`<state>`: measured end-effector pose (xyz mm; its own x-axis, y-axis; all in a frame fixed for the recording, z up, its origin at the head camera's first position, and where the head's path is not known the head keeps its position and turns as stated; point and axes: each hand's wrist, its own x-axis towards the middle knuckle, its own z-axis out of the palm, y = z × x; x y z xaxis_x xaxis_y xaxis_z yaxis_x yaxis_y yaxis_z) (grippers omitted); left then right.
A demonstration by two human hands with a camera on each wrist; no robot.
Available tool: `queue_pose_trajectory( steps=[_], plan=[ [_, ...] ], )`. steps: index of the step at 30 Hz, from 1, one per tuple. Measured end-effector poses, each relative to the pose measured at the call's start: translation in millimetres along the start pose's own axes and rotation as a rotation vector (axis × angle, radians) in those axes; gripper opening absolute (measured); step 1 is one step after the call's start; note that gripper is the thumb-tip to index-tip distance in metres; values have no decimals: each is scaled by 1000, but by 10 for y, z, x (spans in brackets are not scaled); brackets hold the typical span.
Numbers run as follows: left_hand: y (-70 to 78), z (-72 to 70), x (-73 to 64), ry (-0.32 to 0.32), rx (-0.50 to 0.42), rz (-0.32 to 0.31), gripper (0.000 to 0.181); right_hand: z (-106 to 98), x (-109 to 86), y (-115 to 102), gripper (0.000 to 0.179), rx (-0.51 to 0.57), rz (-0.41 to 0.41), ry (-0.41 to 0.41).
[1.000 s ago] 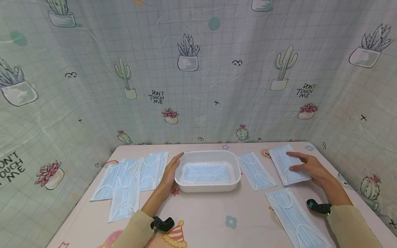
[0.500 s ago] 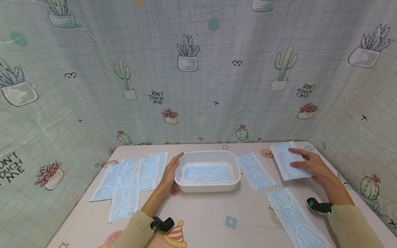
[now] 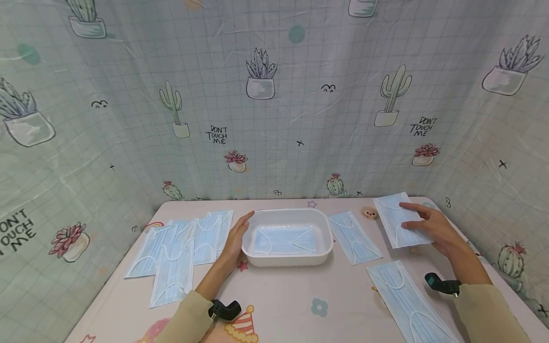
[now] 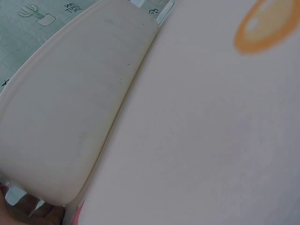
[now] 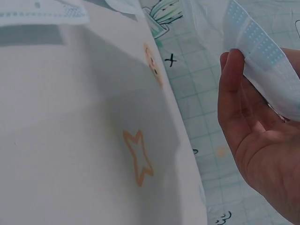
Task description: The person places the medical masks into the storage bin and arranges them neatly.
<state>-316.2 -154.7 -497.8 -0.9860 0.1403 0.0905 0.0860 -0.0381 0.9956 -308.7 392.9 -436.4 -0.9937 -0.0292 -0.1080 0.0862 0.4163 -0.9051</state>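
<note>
My right hand (image 3: 435, 231) pinches a pale blue face mask (image 3: 395, 223), raised above the table at the right. In the right wrist view the thumb and fingers (image 5: 231, 89) hold the mask (image 5: 262, 56) by its side, its pleated surface curving. My left hand (image 3: 231, 240) lies against the left end of a white plastic tub (image 3: 287, 260), fingers reaching along its rim. One mask (image 3: 285, 240) lies flat inside the tub. The left wrist view shows the tub's outer wall (image 4: 70, 103) and part of the fingers (image 4: 47, 213) at its end.
Right of the tub lie two more masks: one close by (image 3: 355, 238), one at the front (image 3: 409, 302). Several masks (image 3: 173, 271) overlap at the left. A patterned curtain (image 3: 274, 143) rises behind the pink-white printed table (image 3: 283, 305).
My right hand has lifted the mask slightly, up and a little to the right. The left hand and the tub keep their places.
</note>
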Motion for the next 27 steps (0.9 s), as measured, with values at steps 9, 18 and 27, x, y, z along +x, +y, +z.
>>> queue_pose_trajectory(
  steps=[9, 18, 27],
  plan=[
    [8, 1, -5, -2, 5, 2, 49, 8, -30, -63, 76, -11, -28, 7],
    [9, -5, 0, 13, 9, -5, 48, 42, -39, -129, 72, -13, -65, 8],
    [1, -5, 5, 7, 0, -6, 48, 78, -70, -213, 69, -9, -97, 11]
  ],
)
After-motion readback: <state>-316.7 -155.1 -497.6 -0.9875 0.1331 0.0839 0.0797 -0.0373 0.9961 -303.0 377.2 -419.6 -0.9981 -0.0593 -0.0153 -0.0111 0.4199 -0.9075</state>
